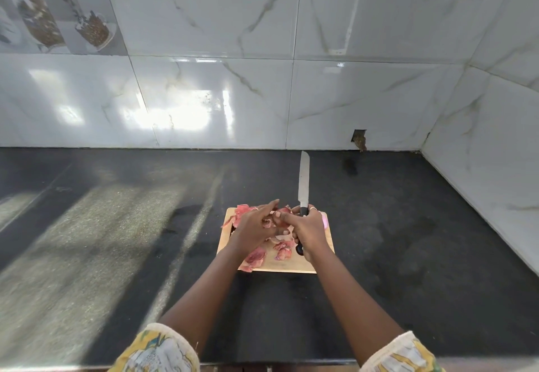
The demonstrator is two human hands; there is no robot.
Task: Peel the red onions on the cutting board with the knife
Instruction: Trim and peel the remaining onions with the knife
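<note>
— Wooden cutting board (pixel 291 265), onion skins (pixel 256 256) strewn beneath both hands?
— Yes. The right hand (pixel 309 225) grasps the knife (pixel 304 184), blade pointing away. The left hand (pixel 256 225) meets a red onion (pixel 281 213), grip unclear. A peeled onion (pixel 325 222) lies just right of the right hand
</note>
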